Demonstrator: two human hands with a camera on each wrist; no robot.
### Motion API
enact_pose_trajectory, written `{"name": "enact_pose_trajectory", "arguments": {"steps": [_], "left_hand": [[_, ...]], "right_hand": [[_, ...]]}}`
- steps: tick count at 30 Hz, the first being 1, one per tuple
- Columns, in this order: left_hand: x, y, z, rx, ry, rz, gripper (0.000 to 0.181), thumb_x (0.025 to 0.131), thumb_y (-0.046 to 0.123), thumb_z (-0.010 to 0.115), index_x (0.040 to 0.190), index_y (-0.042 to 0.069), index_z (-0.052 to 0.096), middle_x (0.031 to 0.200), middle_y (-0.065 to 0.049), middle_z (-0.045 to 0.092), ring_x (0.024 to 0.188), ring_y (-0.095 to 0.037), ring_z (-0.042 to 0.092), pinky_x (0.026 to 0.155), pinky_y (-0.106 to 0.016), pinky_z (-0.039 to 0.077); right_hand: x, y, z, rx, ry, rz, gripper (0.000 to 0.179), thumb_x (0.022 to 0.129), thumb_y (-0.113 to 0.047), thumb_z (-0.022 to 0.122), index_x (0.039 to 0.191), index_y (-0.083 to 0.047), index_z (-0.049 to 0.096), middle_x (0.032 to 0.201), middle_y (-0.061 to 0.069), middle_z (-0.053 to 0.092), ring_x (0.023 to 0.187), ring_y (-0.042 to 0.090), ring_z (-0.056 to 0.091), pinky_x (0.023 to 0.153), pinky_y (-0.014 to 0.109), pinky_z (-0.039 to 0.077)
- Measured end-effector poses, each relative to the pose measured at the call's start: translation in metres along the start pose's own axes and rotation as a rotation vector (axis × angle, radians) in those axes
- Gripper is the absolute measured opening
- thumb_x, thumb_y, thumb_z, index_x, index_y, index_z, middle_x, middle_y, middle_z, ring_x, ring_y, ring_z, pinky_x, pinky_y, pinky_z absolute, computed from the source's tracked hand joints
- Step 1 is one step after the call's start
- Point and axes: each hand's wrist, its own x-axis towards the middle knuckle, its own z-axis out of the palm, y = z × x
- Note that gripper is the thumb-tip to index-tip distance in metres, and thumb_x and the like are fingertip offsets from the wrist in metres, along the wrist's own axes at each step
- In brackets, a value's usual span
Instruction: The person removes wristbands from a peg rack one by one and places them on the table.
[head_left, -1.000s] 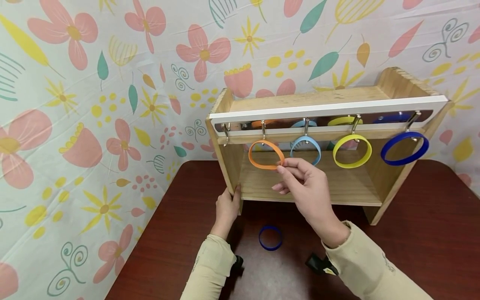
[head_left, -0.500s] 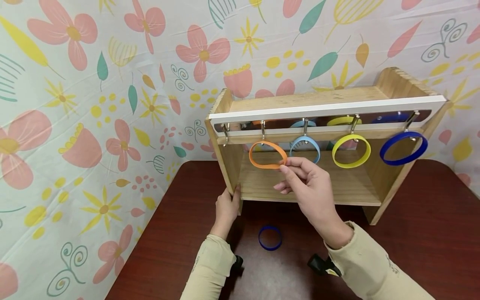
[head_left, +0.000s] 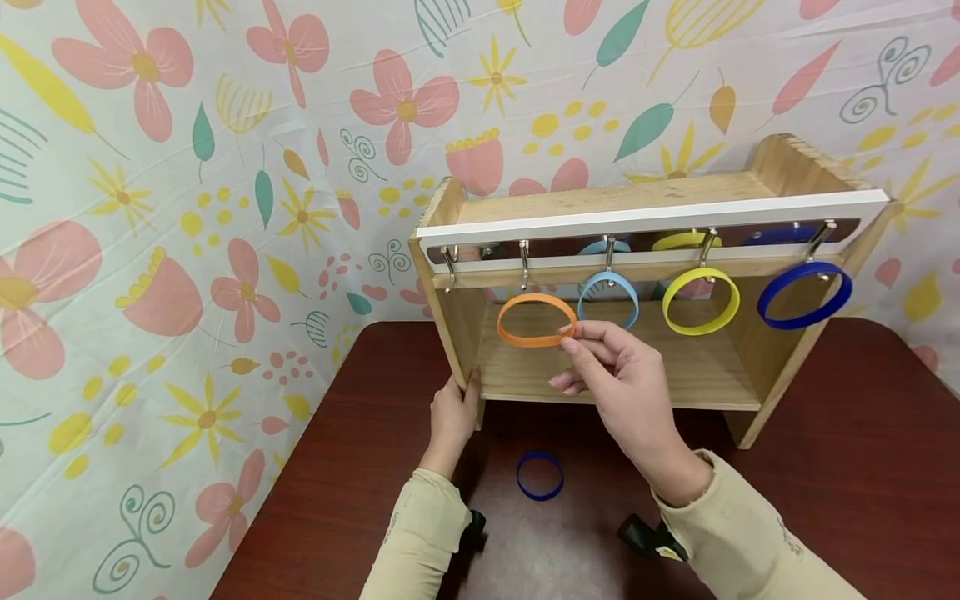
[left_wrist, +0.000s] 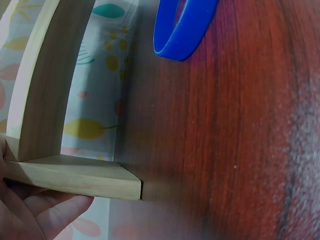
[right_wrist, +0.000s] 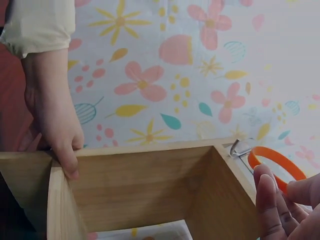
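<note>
My right hand (head_left: 630, 383) pinches an orange silicone wristband (head_left: 536, 342) between thumb and fingertips. In the head view the band sits just below the second hook (head_left: 524, 268) from the left, seemingly off it. At the shelf's lower left corner my left hand (head_left: 453, 421) grips the side panel of the wooden shelf (head_left: 615, 367); the left wrist view shows fingers (left_wrist: 60, 212) along the panel's outer face. Hanging from hooks to the right are a light blue wristband (head_left: 637, 304), a yellow wristband (head_left: 701, 330) and a dark blue wristband (head_left: 806, 322).
A second dark blue wristband (head_left: 540, 497) lies on the dark red table (head_left: 360, 500) before the shelf. The leftmost hook (head_left: 449, 269) holds no band. A white-edged rail (head_left: 652, 218) carries the hooks. A flowered cloth (head_left: 285, 167) hangs behind.
My right hand has moved slightly down and right, and the orange wristband has come down from its hook. The left hand has kept its grip on the shelf.
</note>
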Motion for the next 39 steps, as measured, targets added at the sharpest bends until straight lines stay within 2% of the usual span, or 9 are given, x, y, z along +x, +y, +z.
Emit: {"name": "enact_pose_trajectory", "arguments": {"steps": [13, 22, 32, 39], "left_hand": [[0.000, 0.003, -0.002, 0.007, 0.011, -0.019, 0.031, 0.102, 0.036, 0.052, 0.100, 0.009, 0.066, 0.079, -0.009, 0.070, 0.064, -0.023, 0.067, 0.055, -0.037, 0.054], [0.000, 0.001, 0.000, 0.017, 0.025, -0.016, 0.032, 0.101, 0.038, 0.052, 0.099, 0.010, 0.067, 0.077, -0.007, 0.070, 0.065, -0.023, 0.067, 0.061, -0.041, 0.054], [0.000, 0.002, 0.000, 0.012, 0.027, -0.013, 0.032, 0.102, 0.037, 0.052, 0.094, 0.010, 0.066, 0.071, -0.006, 0.067, 0.058, -0.020, 0.064, 0.057, -0.039, 0.053], [-0.001, 0.003, 0.000, 0.017, 0.028, -0.020, 0.032, 0.102, 0.037, 0.052, 0.095, 0.009, 0.066, 0.074, -0.007, 0.069, 0.061, -0.022, 0.065, 0.058, -0.040, 0.054]], "right_hand": [[-0.014, 0.001, -0.011, -0.010, -0.018, 0.014, 0.020, 0.098, -0.008, 0.060, 0.109, 0.008, 0.062, 0.089, 0.007, 0.073, 0.061, 0.025, 0.068, 0.056, 0.031, 0.055], [-0.024, 0.006, -0.020, -0.006, -0.024, 0.034, 0.016, 0.098, -0.007, 0.059, 0.108, 0.005, 0.062, 0.089, 0.008, 0.073, 0.060, 0.027, 0.068, 0.055, 0.031, 0.054], [-0.031, 0.010, -0.029, -0.027, -0.037, 0.043, 0.017, 0.098, -0.005, 0.058, 0.109, 0.008, 0.061, 0.091, 0.006, 0.073, 0.060, 0.025, 0.068, 0.054, 0.030, 0.054], [-0.036, 0.014, -0.036, -0.041, -0.044, 0.043, 0.016, 0.097, -0.003, 0.058, 0.108, 0.009, 0.061, 0.090, 0.009, 0.073, 0.060, 0.024, 0.068, 0.054, 0.031, 0.054]]}}
